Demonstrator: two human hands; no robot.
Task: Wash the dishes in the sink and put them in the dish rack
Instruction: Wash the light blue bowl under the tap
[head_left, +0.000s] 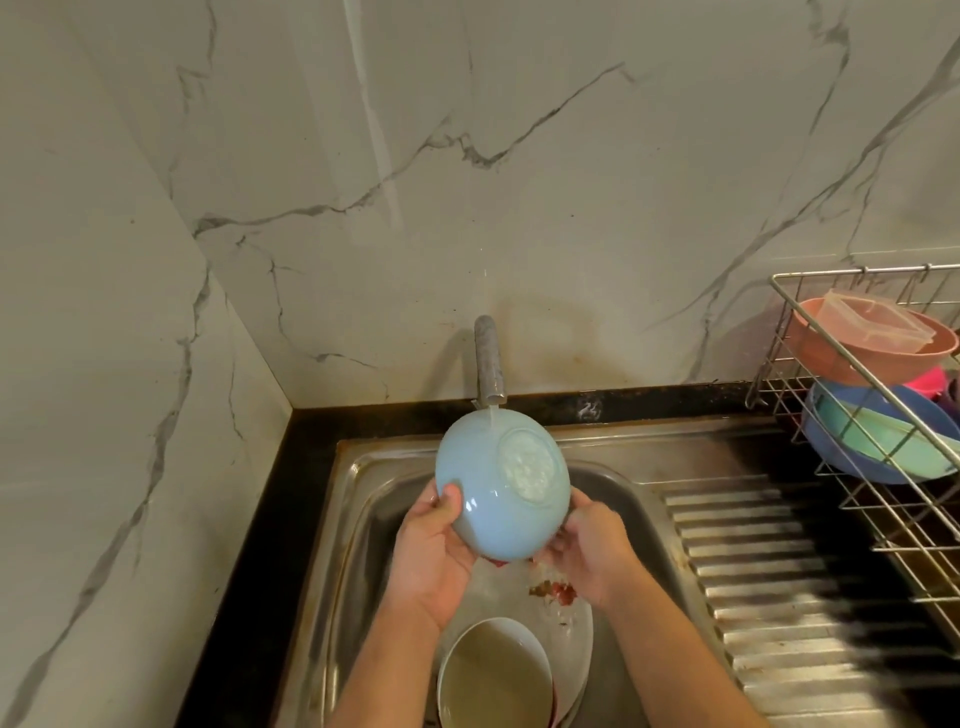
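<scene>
- Head view: light blue bowl (501, 486) held bottom-up over the sink (613, 452), under the running tap (489, 361); water strikes its base.
- Left hand (434, 551) grips the bowl's left side, thumb curled on the outside.
- Right hand (592, 545) clasps its right rim.
- Dirty bowl (493, 673) and plate (571, 631) lie in the sink's near end.
- Dish rack (878, 415) at the worktop's right edge holds coloured bowls (883, 436).

No readable text, labels, brands, numbers or signs anywhere in view.
</scene>
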